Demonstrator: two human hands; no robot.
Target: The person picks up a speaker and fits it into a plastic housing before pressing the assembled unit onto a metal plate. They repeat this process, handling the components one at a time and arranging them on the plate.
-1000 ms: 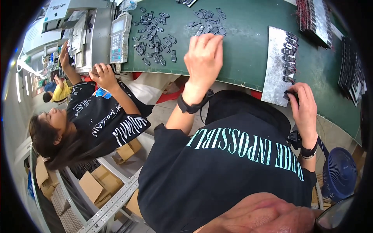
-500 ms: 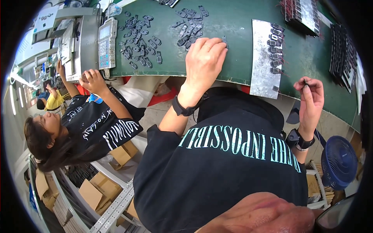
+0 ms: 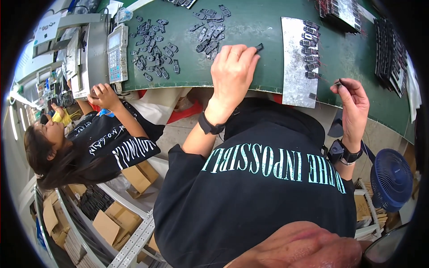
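My left hand (image 3: 234, 73) is over the green table, its fingers closed on a small black plastic part (image 3: 259, 47) that sticks out beyond the fingertips. Just behind that hand lies a loose pile of similar black parts (image 3: 210, 33). To its right is a silver metal plate (image 3: 292, 58), with a row of black parts (image 3: 309, 51) trailing thin red wires along its right side. My right hand (image 3: 356, 100), right of the plate at the table's front edge, pinches a small dark piece (image 3: 338, 83) between thumb and fingers; its exact kind is too small to tell.
Another scattered pile of black parts (image 3: 154, 47) lies farther left, beside a grey keypad device (image 3: 117, 53). Loaded plates (image 3: 342, 15) and a black stack (image 3: 389, 58) stand at the right. A co-worker (image 3: 98, 138) is on my left; a blue fan (image 3: 392, 178) stands lower right.
The view has shifted, so the table's contents appear farther left. Against the table, my left hand has moved slightly right with its black part, which now sticks out more. My right hand keeps its pinch.
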